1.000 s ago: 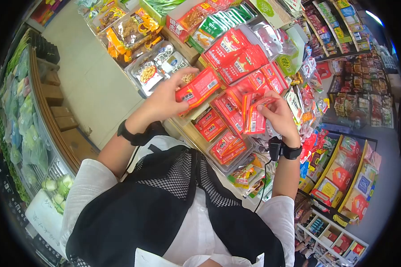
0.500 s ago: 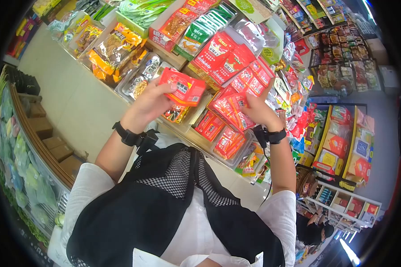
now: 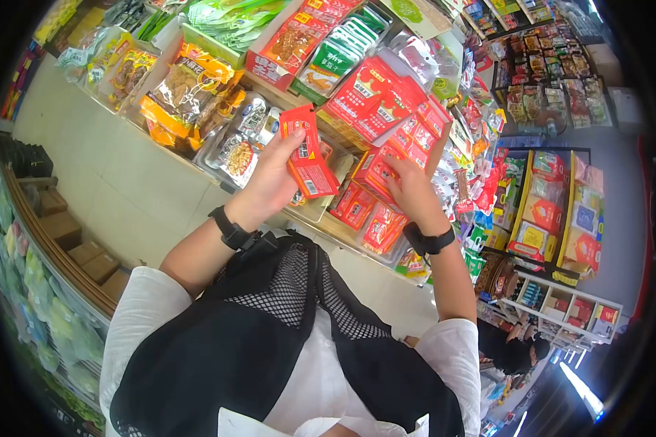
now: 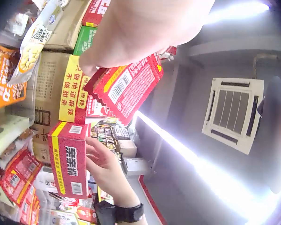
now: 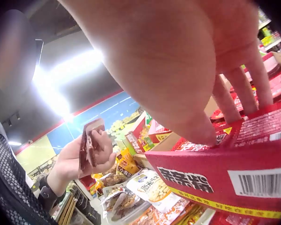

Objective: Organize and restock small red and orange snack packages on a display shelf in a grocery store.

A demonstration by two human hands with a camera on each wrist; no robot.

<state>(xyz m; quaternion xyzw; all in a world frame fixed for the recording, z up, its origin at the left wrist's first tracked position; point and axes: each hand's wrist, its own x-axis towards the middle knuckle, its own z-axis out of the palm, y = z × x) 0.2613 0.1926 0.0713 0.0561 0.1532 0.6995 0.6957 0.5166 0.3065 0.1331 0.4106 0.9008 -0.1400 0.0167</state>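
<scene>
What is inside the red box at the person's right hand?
Red packets show inside the box. The right hand covers some of the contents; anything beneath the top packets is hidden.

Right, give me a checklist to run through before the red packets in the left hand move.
1. Left hand grips the held packets: ok, thumb and fingers hold them.
2. Held packets apart from the red box: ok, there is a gap between them.
3. Box open on top: ok, packets show inside.
4. Right hand out of the box: not ok, its fingers reach in over the packets.
5. Right grip free of packets: cannot tell, the fingertips are partly hidden.
6. Exact number of held packets: cannot tell, they overlap.
</scene>
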